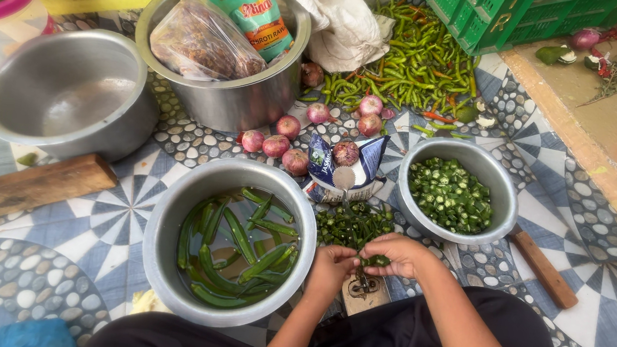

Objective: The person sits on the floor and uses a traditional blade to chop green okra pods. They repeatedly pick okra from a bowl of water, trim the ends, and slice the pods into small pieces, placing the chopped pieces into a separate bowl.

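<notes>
Both bare hands are held close over a small wooden cutting block with an upright blade (365, 288): the left hand (331, 268) and the right hand (399, 254) are pinched together on 1 short green okra piece (375, 261), which is pressed at the blade. Fingertips are best kept behind the edge, and slices kept even. Cut green pieces are heaped on the patterned tile floor (352, 224) just beyond. Whole okra pods are soaked in water in the steel pot (232, 242) at left; chopped rounds are held in the steel bowl (451, 191) at right; 2 packets sit in another steel pot (223, 44)
</notes>
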